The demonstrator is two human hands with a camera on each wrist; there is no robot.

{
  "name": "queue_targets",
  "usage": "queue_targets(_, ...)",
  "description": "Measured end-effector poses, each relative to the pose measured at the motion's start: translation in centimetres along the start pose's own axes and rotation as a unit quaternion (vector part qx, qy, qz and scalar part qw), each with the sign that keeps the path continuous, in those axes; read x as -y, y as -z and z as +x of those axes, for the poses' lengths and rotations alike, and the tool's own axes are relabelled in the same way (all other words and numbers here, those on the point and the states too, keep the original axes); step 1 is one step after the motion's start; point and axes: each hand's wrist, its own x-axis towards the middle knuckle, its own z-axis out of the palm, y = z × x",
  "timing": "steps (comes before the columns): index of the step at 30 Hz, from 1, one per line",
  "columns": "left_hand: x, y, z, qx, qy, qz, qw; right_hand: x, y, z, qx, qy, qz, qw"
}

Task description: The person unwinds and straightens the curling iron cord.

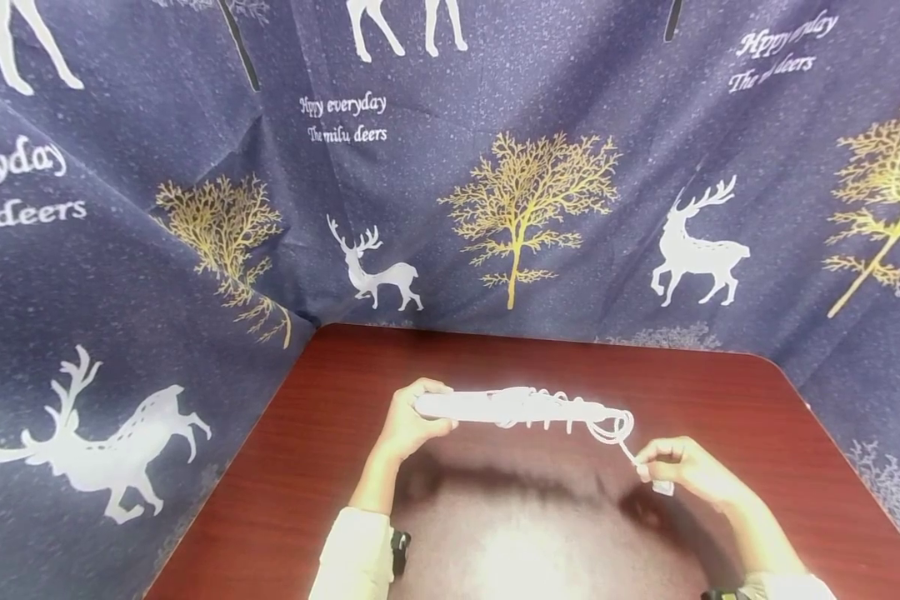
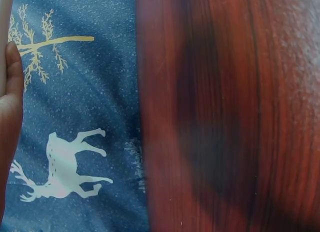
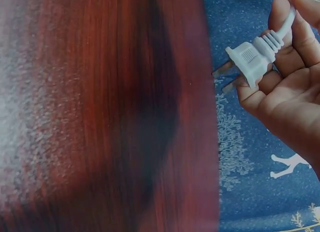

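A long white power strip point(image 1: 468, 407) is held up over the table, its white cord point(image 1: 618, 427) wound in loops around its right part. My left hand point(image 1: 411, 423) grips the strip's left end. In the left wrist view only a sliver of the strip point(image 2: 4, 41) and part of that hand point(image 2: 11, 101) show at the left edge. My right hand point(image 1: 693, 473) pinches the cord just behind its two-pin plug point(image 3: 252, 61). Between that hand and the loops, a short length of cord runs slanting. The strip's sockets cannot be made out in the glare.
The reddish-brown wooden table point(image 1: 375, 358) lies below both hands, with a bright glare near its front. Dark blue cloth point(image 1: 435, 183) printed with deer and trees hangs behind it and at the sides.
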Motion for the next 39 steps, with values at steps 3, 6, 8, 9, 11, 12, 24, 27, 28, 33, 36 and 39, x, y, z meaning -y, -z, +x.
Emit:
queue_targets(3, 0.0, 0.0, -0.1, 0.003, -0.005, 0.001, 1.0, -0.7, 0.4, 0.4, -0.005, 0.013, 0.022, 0.9997)
queue_targets(6, 0.0, 0.1, -0.1, 0.006, -0.007, 0.007, 0.9999, -2.0, 1.2, 0.9, -0.003, 0.04, 0.047, 0.9981)
queue_targets(8, 0.0, 0.2, -0.1, 0.009, -0.004, 0.007, 0.9999, -2.5, 1.7, 1.1, -0.006, 0.053, 0.049, 0.9974)
queue_targets(9, 0.0, 0.2, -0.1, 0.011, -0.001, 0.006, 0.9999, -2.9, 1.9, 1.2, -0.008, 0.062, 0.049, 0.9969)
queue_targets(11, 0.0, 0.3, -0.1, 0.018, 0.005, 0.001, 0.9998, -2.6, 1.9, 1.5, -0.033, 0.059, 0.027, 0.9974)
queue_targets(12, 0.0, 0.3, -0.1, 0.022, 0.009, -0.003, 0.9997, -1.9, 1.7, 1.6, -0.052, 0.045, 0.008, 0.9976)
queue_targets(24, -0.4, 0.6, -0.4, 0.037, 0.022, 0.01, 0.999, 1.8, 1.1, 2.4, -0.162, -0.058, -0.102, 0.9797)
queue_targets(27, -0.4, 0.5, -0.4, 0.03, 0.014, 0.009, 0.9994, 1.3, 1.1, 2.4, -0.145, -0.046, -0.09, 0.9843)
queue_targets(28, -0.4, 0.6, -0.4, 0.027, 0.011, 0.008, 0.9995, 1.1, 1.1, 2.3, -0.138, -0.043, -0.078, 0.9864)
queue_targets(33, -0.2, 0.6, -0.3, 0.03, 0.011, -0.012, 0.9994, -0.1, 0.7, 2.2, -0.105, -0.043, -0.047, 0.9925)
queue_targets(36, -0.2, 0.5, -0.3, 0.046, 0.011, -0.019, 0.9987, -0.2, 0.5, 2.5, -0.113, -0.067, -0.031, 0.9908)
queue_targets(39, -0.3, 0.4, -0.3, 0.056, 0.007, -0.007, 0.9984, 0.4, 0.6, 3.0, -0.139, -0.076, -0.013, 0.9872)
